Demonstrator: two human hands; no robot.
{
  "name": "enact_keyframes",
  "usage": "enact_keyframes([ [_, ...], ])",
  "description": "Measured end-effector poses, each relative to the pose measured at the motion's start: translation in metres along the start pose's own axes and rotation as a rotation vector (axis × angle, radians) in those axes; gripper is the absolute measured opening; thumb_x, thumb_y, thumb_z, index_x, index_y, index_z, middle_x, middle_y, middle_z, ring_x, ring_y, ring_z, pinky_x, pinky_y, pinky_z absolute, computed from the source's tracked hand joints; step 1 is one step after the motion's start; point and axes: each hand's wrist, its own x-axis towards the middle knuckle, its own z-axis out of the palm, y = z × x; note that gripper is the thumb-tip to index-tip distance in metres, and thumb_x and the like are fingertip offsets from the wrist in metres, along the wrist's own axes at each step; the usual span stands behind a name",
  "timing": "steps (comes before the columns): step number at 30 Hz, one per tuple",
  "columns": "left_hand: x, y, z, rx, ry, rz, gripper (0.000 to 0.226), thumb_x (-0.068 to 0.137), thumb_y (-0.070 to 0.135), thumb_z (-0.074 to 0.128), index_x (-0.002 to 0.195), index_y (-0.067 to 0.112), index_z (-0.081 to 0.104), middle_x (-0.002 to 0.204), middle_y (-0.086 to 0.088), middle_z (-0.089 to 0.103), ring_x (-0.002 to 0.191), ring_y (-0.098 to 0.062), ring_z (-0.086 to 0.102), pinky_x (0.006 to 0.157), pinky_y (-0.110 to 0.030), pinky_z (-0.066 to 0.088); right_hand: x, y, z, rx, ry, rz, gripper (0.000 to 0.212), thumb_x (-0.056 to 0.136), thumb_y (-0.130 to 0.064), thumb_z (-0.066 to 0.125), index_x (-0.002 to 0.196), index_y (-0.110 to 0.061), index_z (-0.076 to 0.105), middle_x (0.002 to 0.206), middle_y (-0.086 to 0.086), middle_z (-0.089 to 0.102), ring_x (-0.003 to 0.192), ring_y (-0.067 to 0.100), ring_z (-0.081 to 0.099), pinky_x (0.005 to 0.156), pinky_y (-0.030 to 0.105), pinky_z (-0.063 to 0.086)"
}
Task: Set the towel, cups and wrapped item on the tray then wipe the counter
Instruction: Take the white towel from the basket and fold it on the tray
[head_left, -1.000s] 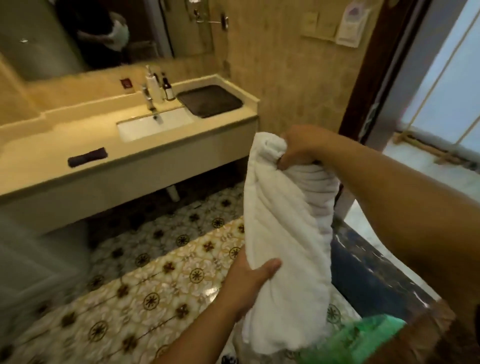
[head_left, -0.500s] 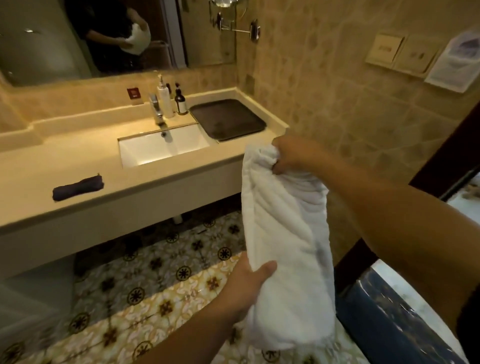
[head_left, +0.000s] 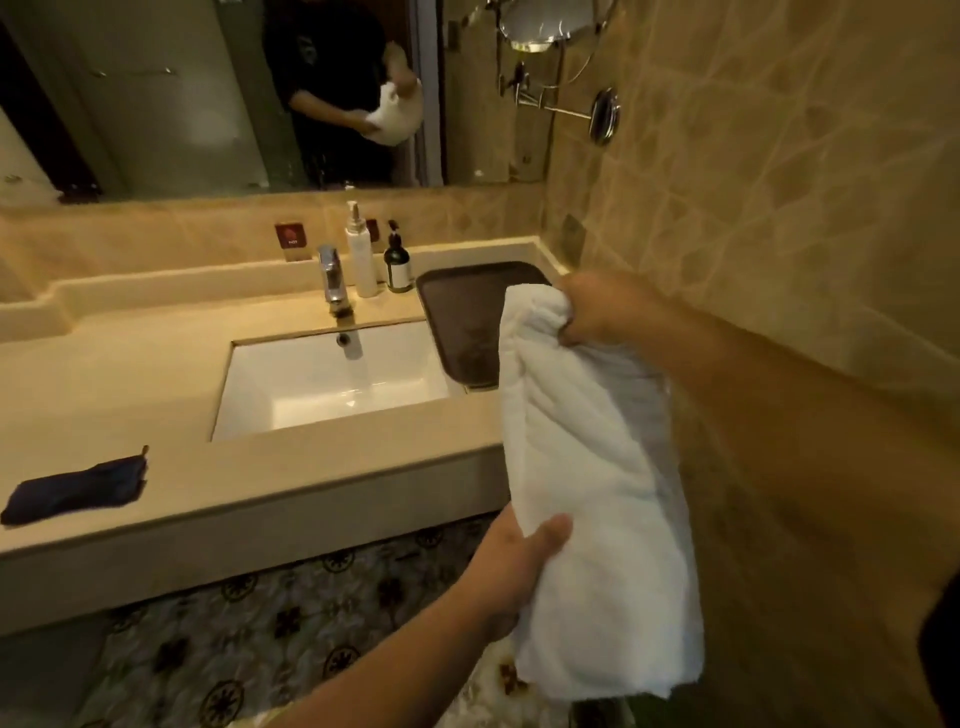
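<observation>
**Towel in both hands, tray dead ahead**

I've got the white towel (head_left: 587, 467) hanging long in front of me, my right hand (head_left: 597, 309) bunched tight round its top end, my left hand (head_left: 511, 571) clamped on the lower part, thumb across the front. It's in the air, not on anything, its upper end just in front of the dark tray (head_left: 462, 312) that sits on the counter (head_left: 156, 374) right of the sink (head_left: 332, 379), tight in the corner by the tiled wall.

By my reckoning this is step one: towel onto the tray. Next move calls for carrying it forward over the counter edge and lowering it flat inside the rim, probably folded tidier first, since it hangs loose.

The towel hides the tray's right half, so I can't say what lies there. No cups or wrapped item in sight. A dark cloth-like thing (head_left: 72, 491) lies far left on the counter; too dim to name. Two pump bottles (head_left: 376, 254) stand behind the tap (head_left: 332, 280)
</observation>
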Motion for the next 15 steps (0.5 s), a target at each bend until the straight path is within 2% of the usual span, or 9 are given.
enact_keyframes([
  [3,0.067,0.027,0.000,-0.050,0.013,0.007,0.043,0.095,0.031,0.064,0.135,0.020,0.054,0.131,-0.011,0.063,0.120,-0.032,0.060,0.096,-0.049,0.051,0.074,0.015,-0.011,-0.076,0.011,-0.032,0.038,0.074,-0.033,0.078,0.105,-0.014,0.065,0.099,0.009,0.067,0.083,0.027,0.059,0.075,0.037,0.053],
  [6,0.135,0.047,-0.011,-0.050,0.046,-0.007,0.042,0.093,0.036,0.065,0.133,0.025,0.054,0.128,-0.003,0.066,0.117,-0.023,0.063,0.095,-0.042,0.053,0.148,0.030,-0.014,-0.132,0.030,-0.065,0.041,0.076,-0.033,0.078,0.108,-0.014,0.062,0.105,0.010,0.066,0.082,0.026,0.055,0.070,0.034,0.047],
  [8,0.183,0.057,-0.022,-0.043,0.081,-0.027,0.045,0.089,0.040,0.068,0.130,0.028,0.055,0.124,0.001,0.068,0.113,-0.019,0.065,0.095,-0.043,0.053,0.198,0.041,-0.009,-0.158,0.025,-0.086,0.044,0.077,-0.033,0.077,0.112,-0.014,0.059,0.107,0.011,0.066,0.083,0.027,0.054,0.068,0.033,0.040],
  [9,0.206,0.059,-0.027,-0.075,0.096,-0.038,0.044,0.089,0.036,0.069,0.130,0.025,0.055,0.122,0.000,0.069,0.111,-0.020,0.066,0.095,-0.043,0.054,0.222,0.047,-0.006,-0.171,0.029,-0.093,0.044,0.077,-0.033,0.077,0.113,-0.014,0.058,0.108,0.011,0.065,0.084,0.028,0.054,0.068,0.032,0.039],
  [12,0.271,0.062,-0.043,-0.200,0.119,-0.074,0.036,0.093,0.017,0.063,0.128,0.011,0.058,0.121,-0.011,0.069,0.111,-0.029,0.066,0.097,-0.048,0.051,0.287,0.065,0.009,-0.195,0.016,-0.066,0.044,0.080,-0.034,0.075,0.116,-0.016,0.056,0.108,0.010,0.064,0.082,0.025,0.050,0.068,0.033,0.037],
  [15,0.337,0.068,-0.063,-0.256,0.091,-0.153,0.038,0.094,0.019,0.063,0.131,0.013,0.056,0.125,-0.013,0.067,0.115,-0.033,0.063,0.102,-0.055,0.046,0.356,0.087,0.027,-0.188,-0.047,-0.044,0.043,0.083,-0.033,0.073,0.120,-0.017,0.056,0.110,0.009,0.064,0.086,0.025,0.054,0.071,0.034,0.040],
])
